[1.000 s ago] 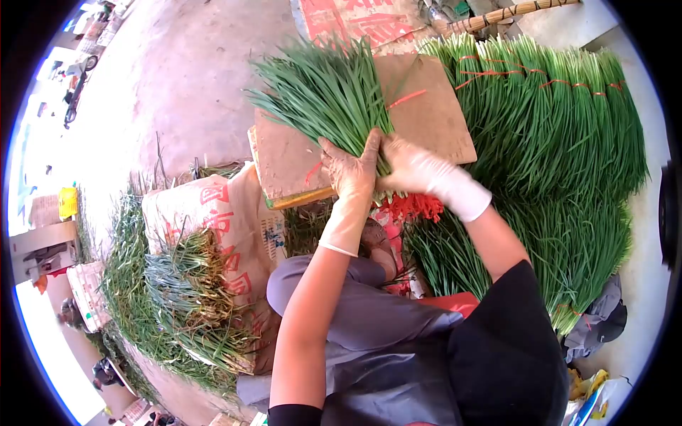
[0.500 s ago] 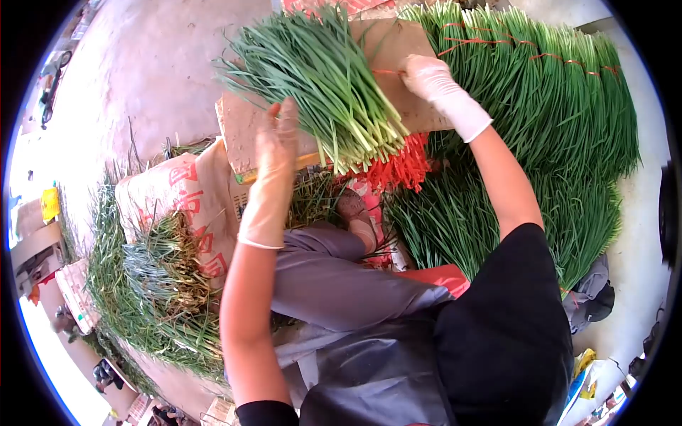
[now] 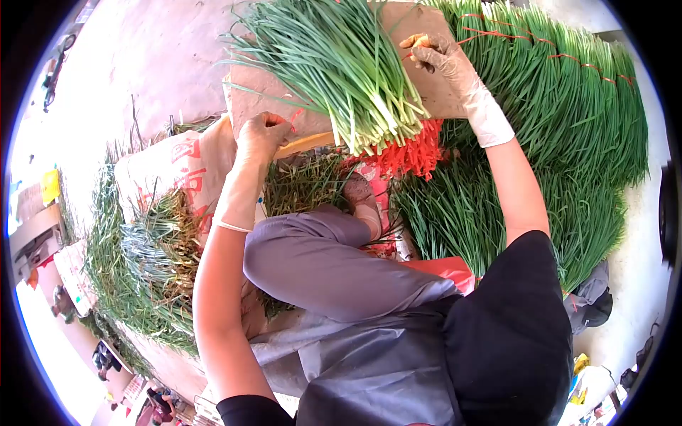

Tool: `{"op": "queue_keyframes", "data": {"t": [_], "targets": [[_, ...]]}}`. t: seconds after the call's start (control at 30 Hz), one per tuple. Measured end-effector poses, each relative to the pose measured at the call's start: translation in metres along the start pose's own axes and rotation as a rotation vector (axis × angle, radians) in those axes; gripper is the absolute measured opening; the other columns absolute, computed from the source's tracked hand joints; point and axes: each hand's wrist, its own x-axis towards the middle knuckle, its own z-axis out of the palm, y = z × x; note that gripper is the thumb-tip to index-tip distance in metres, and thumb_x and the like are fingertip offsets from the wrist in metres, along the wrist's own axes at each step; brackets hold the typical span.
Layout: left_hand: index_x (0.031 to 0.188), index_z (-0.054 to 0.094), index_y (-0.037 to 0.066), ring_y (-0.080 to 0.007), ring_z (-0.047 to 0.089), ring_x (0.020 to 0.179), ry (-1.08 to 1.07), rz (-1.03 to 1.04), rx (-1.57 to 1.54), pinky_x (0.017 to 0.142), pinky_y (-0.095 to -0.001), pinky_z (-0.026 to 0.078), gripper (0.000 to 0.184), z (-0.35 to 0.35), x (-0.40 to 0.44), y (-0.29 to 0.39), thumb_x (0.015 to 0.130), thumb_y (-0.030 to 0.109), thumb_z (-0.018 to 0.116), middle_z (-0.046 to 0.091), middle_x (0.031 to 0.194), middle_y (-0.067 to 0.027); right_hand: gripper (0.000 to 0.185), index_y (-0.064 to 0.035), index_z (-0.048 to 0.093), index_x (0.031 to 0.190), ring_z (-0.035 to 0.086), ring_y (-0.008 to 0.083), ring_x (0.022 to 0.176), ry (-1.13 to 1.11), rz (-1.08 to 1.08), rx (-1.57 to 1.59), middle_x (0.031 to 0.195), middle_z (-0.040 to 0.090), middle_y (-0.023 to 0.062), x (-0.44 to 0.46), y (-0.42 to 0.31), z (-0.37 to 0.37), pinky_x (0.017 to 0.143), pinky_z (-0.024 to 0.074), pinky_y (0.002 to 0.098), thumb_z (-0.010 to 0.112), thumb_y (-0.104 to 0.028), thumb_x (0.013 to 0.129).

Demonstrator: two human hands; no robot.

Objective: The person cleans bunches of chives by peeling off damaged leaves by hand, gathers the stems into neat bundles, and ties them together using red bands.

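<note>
A loose bunch of garlic chives (image 3: 348,78) lies on a cardboard-covered board (image 3: 444,103), its pale cut ends towards me. My left hand (image 3: 261,138), in a thin glove, is at the board's left edge with thumb and fingers pinched on the end of a red tie (image 3: 295,116). On the other side of the bunch, my gloved right hand (image 3: 447,60) has curled, soiled fingers, closed on the tie's other end, a short bit of which shows. The middle of the tie is hidden by the chives. More red ties (image 3: 415,153) hang below the cut ends.
Tied chive bundles (image 3: 554,99) stand in a row at the right, with more chives (image 3: 462,213) below them. At the left are a printed sack (image 3: 167,167) and a heap of trimmings (image 3: 153,263). My bent leg (image 3: 320,270) is below the board.
My left hand has left the side of the chives, moved down and left, and now pinches the tie's end. My right hand has turned, its fingers curled. The view has shifted slightly.
</note>
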Motion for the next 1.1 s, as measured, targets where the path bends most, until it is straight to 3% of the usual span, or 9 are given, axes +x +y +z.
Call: {"op": "queue_keyframes", "data": {"t": [0.1,0.23,0.27,0.43,0.5,0.63,0.8,1.03,1.1], "targets": [[0.086,0.064,0.001,-0.0108,0.059,0.054,0.034,-0.085,-0.029,0.051,-0.0244,0.046,0.020,0.000,-0.004,0.006,0.073,0.015,0.069,0.064,0.068,-0.0047,0.019,-0.0068,0.066,0.089,0.054,0.0062,0.073,-0.001,-0.036,0.160,0.090,0.064,-0.0019,0.010,0.014,0.012,0.067,0.0409,0.0209,0.062,-0.025,0.087],[0.084,0.065,0.001,-0.0109,0.060,0.055,-0.086,0.085,0.120,0.054,-0.0243,0.047,0.020,-0.001,0.007,-0.010,0.071,0.015,0.071,0.064,0.069,-0.0052,0.015,-0.0060,0.061,0.098,0.058,0.0088,0.079,-0.001,-0.117,0.298,0.094,0.064,0.0052,0.014,0.018,0.023,0.074,0.0457,0.0232,0.062,-0.017,0.087],[0.083,0.065,0.002,-0.0107,0.060,0.055,-0.080,0.044,0.116,0.054,-0.0245,0.047,0.018,0.000,0.008,-0.013,0.070,0.014,0.071,0.064,0.068,-0.0056,0.024,-0.0051,0.059,0.107,0.058,0.0101,0.083,-0.009,-0.101,0.295,0.097,0.064,0.0068,0.015,0.019,0.022,0.078,0.0469,0.0246,0.063,-0.014,0.085],[0.087,0.066,0.002,-0.0108,0.057,0.063,-0.090,-0.060,0.004,0.059,-0.0245,0.046,0.021,0.001,-0.002,-0.001,0.070,0.015,0.069,0.062,0.071,-0.0041,0.031,-0.0050,0.058,0.112,0.059,0.0108,0.085,0.001,-0.102,0.282,0.096,0.064,0.0067,0.015,0.018,0.029,0.079,0.0472,0.0248,0.066,-0.016,0.084],[0.078,0.065,0.003,-0.0157,0.059,0.054,0.030,0.005,0.172,0.056,-0.0294,0.048,0.021,0.006,-0.002,-0.001,0.069,0.020,0.072,0.063,0.065,-0.0074,0.032,-0.0048,0.057,0.112,0.059,0.0111,0.086,0.005,-0.079,0.296,0.096,0.064,0.0070,0.016,0.016,0.032,0.079,0.0475,0.0250,0.066,-0.017,0.084],[0.080,0.064,0.002,-0.0180,0.058,0.054,0.079,0.126,0.376,0.056,-0.0328,0.048,0.029,0.013,0.002,-0.008,0.070,0.027,0.074,0.062,0.066,-0.0072,0.028,-0.0047,0.058,0.109,0.061,0.0119,0.085,-0.006,-0.057,0.273,0.095,0.066,0.0071,0.020,0.017,0.040,0.077,0.0488,0.0257,0.065,-0.017,0.085],[0.087,0.065,0.000,-0.0127,0.057,0.054,-0.030,0.052,-0.043,0.053,-0.0267,0.047,0.017,0.008,0.008,-0.016,0.078,0.014,0.065,0.062,0.067,-0.0073,0.022,-0.0049,0.059,0.103,0.063,0.0126,0.082,0.024,-0.058,0.276,0.092,0.067,0.0064,0.022,0.017,0.045,0.075,0.0496,0.0263,0.064,-0.018,0.086],[0.099,0.063,0.000,-0.0112,0.059,0.061,-0.073,0.102,-0.134,0.056,-0.0243,0.047,0.020,0.005,0.002,-0.016,0.083,0.009,0.055,0.062,0.073,-0.0064,0.017,-0.0059,0.063,0.096,0.063,0.0117,0.079,0.057,-0.022,0.262,0.088,0.067,0.0049,0.028,0.023,0.049,0.072,0.0494,0.0248,0.064,-0.020,0.086],[0.110,0.057,-0.002,-0.0118,0.060,0.070,-0.085,0.268,0.014,0.062,-0.0226,0.047,0.027,0.001,0.002,-0.017,0.085,0.008,0.053,0.063,0.084,-0.0070,0.017,-0.0058,0.064,0.094,0.062,0.0108,0.077,0.049,-0.034,0.218,0.086,0.066,0.0038,0.032,0.025,0.050,0.070,0.0492,0.0235,0.065,-0.021,0.086]]}}
